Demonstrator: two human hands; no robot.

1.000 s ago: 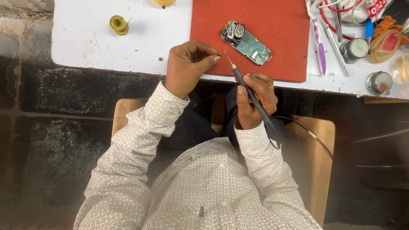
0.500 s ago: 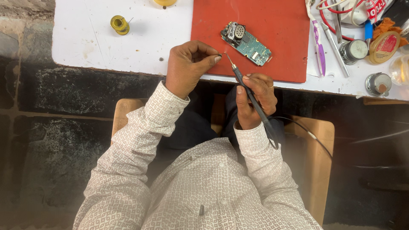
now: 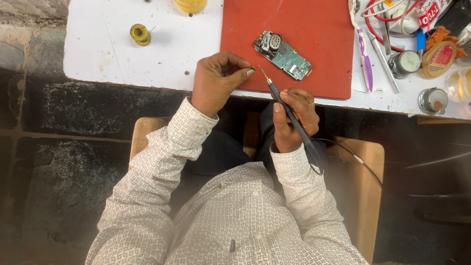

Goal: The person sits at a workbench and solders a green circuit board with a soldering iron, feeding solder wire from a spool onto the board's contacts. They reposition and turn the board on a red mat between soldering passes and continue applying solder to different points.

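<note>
Your right hand (image 3: 293, 118) grips a slim black soldering iron with a trailing cord (image 3: 289, 115), fingers wrapped shut around its handle, its metal tip angled up over the near edge of the white desk (image 3: 122, 59). Your left hand (image 3: 216, 81) sits at that same edge, thumb and forefinger pinched closed on something too small to tell, just beside the iron's tip. A green circuit board (image 3: 284, 55) lies on the red rectangular mat (image 3: 314, 29), near both hands. A small yellow solder spool (image 3: 140, 34) stands toward the desk's left end.
</note>
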